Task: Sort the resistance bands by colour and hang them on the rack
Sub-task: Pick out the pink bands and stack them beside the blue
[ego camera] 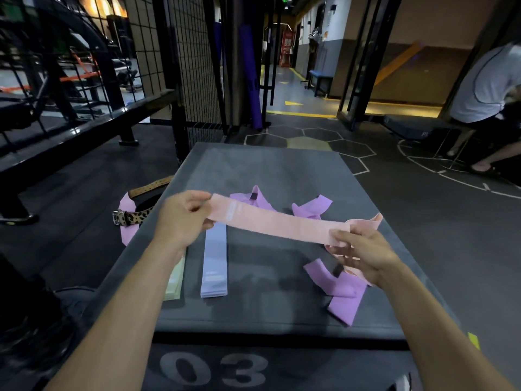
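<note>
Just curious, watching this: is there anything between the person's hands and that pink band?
Nothing visible. The left hand pinches one end of the pink band and the right hand grips the other, stretching it above the box. No rack is clearly identifiable.

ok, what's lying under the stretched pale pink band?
Under the pale pink fabric band, held by the left hand and right hand, a flat lavender-blue band lies on the dark padded box. Crumpled purple bands lie behind. Their covered parts can't be seen.

Left hand (183,218): fingers curled, forearm extended forward | Right hand (363,255): fingers pinched, held lower, arm extended.
</note>
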Demonstrator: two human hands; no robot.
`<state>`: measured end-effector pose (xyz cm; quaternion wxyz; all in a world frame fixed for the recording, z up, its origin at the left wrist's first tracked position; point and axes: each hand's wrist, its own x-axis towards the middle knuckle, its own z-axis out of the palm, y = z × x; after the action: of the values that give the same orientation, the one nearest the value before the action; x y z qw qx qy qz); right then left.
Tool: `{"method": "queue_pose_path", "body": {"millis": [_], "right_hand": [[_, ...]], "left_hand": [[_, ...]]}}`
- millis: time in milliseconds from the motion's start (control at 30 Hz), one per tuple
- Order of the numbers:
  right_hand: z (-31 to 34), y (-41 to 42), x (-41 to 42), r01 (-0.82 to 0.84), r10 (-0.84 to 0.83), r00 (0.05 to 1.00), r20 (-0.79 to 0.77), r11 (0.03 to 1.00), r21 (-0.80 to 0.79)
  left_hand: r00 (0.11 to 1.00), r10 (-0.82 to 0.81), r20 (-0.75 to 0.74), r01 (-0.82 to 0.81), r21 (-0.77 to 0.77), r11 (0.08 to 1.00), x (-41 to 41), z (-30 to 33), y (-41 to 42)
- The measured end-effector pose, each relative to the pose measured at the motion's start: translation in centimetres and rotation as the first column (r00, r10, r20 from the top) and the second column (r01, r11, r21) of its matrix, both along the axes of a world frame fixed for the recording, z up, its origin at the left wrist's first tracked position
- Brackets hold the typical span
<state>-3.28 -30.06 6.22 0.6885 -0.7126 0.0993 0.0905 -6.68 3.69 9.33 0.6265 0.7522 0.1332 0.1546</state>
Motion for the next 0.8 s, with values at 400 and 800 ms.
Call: {"method": "queue_pose_path", "body": {"millis": [400, 800], "right_hand": [[1.9, 3.9, 5.7, 0.265, -0.236, 0.930, 0.281, 0.962, -0.071], [0.1, 12.4, 16.7, -0.154, 0.457, 0.856, 0.241, 0.671, -0.725]], "left_hand": [[0.786, -0.243, -0.569, 0.487, 0.327, 0.809, -1.7, -1.8, -4.4], [0.634, -0.248, -0.732, 0.724, 0.450, 0.522, 0.1, -4.7, -8.8]]}}
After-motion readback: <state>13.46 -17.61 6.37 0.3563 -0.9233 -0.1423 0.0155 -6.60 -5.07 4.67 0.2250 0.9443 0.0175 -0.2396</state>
